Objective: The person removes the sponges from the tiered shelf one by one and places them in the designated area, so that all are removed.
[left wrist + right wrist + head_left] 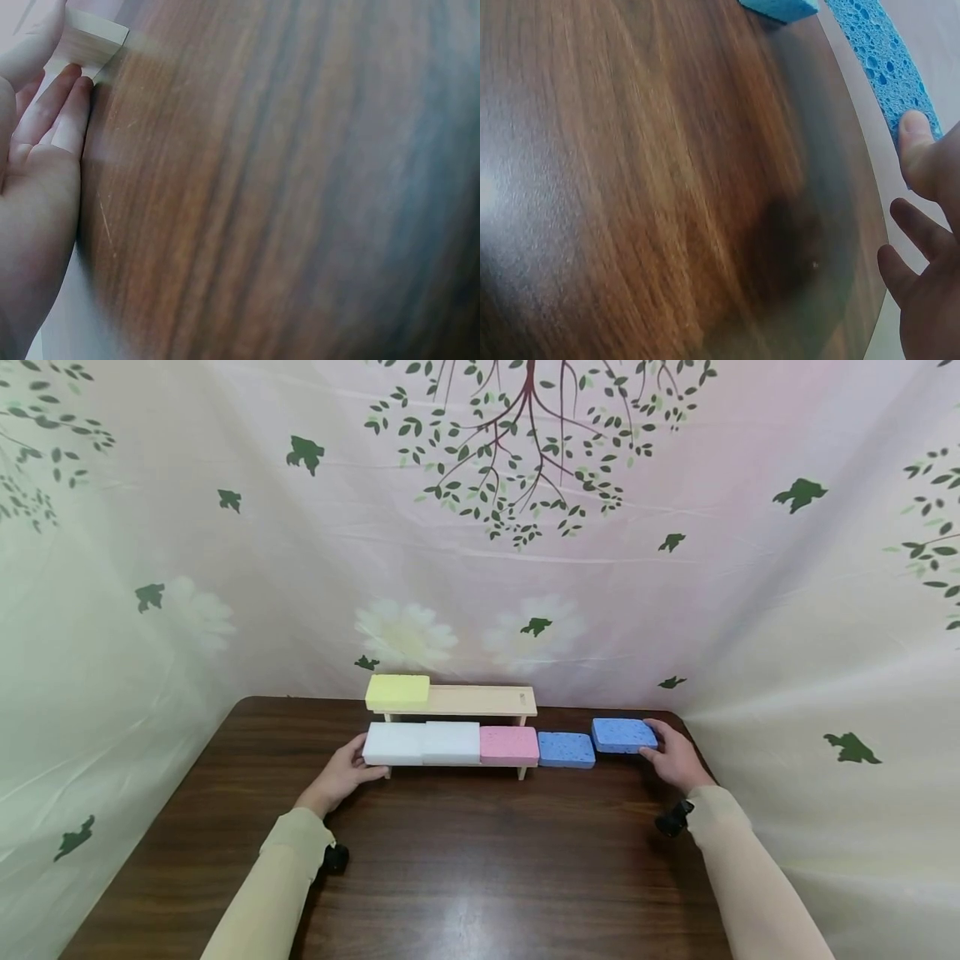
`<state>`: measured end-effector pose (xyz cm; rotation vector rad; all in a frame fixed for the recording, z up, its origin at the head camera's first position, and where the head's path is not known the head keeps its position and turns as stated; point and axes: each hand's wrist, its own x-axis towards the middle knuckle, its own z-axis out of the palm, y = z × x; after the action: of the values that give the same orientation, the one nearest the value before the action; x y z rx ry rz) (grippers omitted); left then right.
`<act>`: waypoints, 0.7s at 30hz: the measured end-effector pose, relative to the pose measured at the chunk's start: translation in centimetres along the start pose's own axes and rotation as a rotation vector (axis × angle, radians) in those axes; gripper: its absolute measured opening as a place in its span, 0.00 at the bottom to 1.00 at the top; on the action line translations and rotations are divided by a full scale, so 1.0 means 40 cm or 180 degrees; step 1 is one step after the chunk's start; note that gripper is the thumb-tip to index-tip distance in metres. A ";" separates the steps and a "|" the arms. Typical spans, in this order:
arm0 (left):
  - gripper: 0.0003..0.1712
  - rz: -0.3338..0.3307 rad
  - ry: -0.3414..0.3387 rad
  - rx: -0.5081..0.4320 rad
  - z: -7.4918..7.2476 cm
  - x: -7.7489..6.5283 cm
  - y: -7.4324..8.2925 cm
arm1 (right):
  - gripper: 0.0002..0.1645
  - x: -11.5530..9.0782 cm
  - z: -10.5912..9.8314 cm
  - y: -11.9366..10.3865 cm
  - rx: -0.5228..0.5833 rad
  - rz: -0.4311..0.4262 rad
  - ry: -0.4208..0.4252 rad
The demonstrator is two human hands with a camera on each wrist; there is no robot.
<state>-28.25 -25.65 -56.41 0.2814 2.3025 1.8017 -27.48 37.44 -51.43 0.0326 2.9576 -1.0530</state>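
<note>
My left hand holds the left end of a white sponge, thumb along the front edge and fingers at its side. Another white sponge and a pink sponge continue the row on the lower step of a small wooden rack. My right hand pinches the right end of a blue sponge, thumb on its near face. A second blue sponge lies beside the pink one. In the left wrist view, the hand reaches towards a wooden rack end.
A yellow sponge sits on the left of the rack's upper step. The dark wooden table extends in front. Printed curtain hangs behind and to both sides.
</note>
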 end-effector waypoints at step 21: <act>0.51 0.0017 -0.0005 -0.0020 0.004 -0.003 0.004 | 0.40 -0.008 0.024 0.053 -0.0232 0.0022 -0.0111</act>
<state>-28.08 -25.51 -56.29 0.2880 2.2969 1.8102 -27.11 38.47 -53.49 0.0238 2.9596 -0.9345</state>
